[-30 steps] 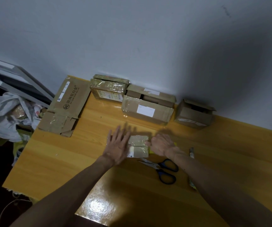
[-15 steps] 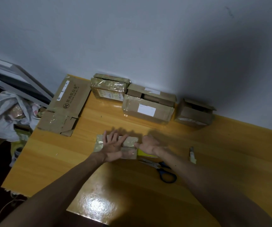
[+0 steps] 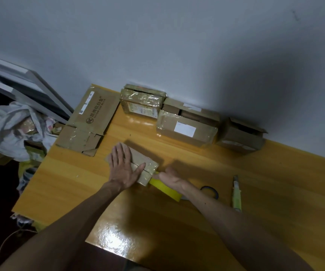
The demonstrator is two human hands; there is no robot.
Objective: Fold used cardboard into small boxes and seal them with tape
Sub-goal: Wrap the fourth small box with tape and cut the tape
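Left fingers [image 3: 121, 154] flat, glossy taped cardboard box [image 3: 147, 164]

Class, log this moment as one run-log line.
left hand pressing flat on small box | right hand at its right end, grip unclear | knife lying on table

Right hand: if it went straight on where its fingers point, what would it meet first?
The end of the small box under the left hand; the right hand looks almost against it, though contact is unclear.
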